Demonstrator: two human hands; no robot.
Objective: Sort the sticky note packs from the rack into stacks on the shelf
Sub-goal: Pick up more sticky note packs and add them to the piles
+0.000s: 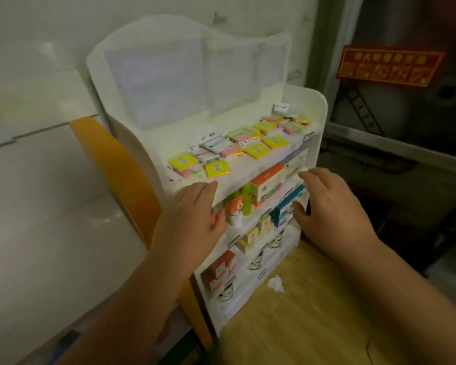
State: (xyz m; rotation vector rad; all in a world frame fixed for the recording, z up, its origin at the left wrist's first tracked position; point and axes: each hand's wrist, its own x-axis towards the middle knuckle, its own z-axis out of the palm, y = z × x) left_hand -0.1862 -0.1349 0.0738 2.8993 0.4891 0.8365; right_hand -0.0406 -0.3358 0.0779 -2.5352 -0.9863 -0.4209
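Observation:
A white tiered rack (315,122) stands on a wooden floor. Its top shelf (248,169) carries several loose sticky note packs, yellow (217,168), pink (229,151) and white-blue (215,144), scattered from left to right. My left hand (192,219) hovers in front of the rack's second tier, fingers spread, holding nothing. My right hand (329,204) is level with it on the right, fingers apart and also empty, close to a blue box (284,209). Both hands sit just below the top shelf's front edge.
Lower tiers hold an orange-white box (267,185), a green tube (247,198), small yellow boxes (253,235) and red-white boxes (221,267). A crumpled tissue (275,283) lies on the floor. A white wall panel with an orange edge (116,164) is at left; a dark cabinet at right.

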